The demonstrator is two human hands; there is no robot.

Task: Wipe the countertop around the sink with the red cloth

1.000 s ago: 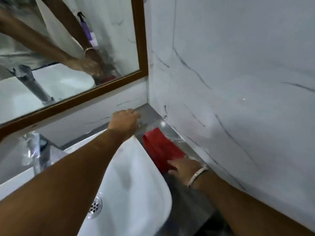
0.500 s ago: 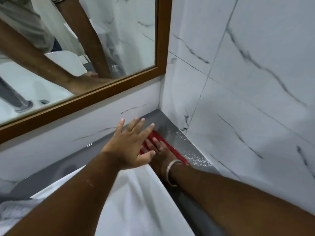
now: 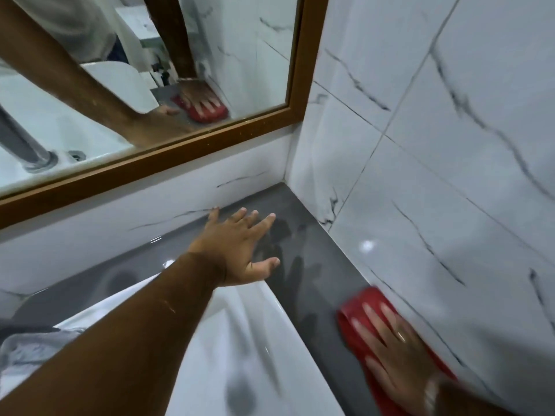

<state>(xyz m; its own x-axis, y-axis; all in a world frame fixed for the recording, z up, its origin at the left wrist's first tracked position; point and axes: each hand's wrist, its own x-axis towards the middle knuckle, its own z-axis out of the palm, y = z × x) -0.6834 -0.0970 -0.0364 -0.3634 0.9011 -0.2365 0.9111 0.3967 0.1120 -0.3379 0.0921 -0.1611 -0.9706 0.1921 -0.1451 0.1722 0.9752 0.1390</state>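
Observation:
The red cloth (image 3: 357, 307) lies flat on the grey countertop (image 3: 312, 265) along the right wall, at the lower right. My right hand (image 3: 393, 352) presses down on it with fingers spread, blurred by motion. My left hand (image 3: 240, 244) hovers open, fingers apart, over the far right corner of the white sink (image 3: 240, 340) and holds nothing. The grey strip between sink and wall shines wet, with dark reflections of my fingers.
A wood-framed mirror (image 3: 294, 94) hangs above the back ledge and reflects both arms, the cloth and a chrome tap. White marble-look tiles (image 3: 450, 145) form the right wall, meeting the back wall in a corner. The sink drain (image 3: 240, 397) shows at the bottom.
My right hand has dragged the red cloth back along the right wall, away from the corner and toward me. My left hand stays spread above the sink's corner.

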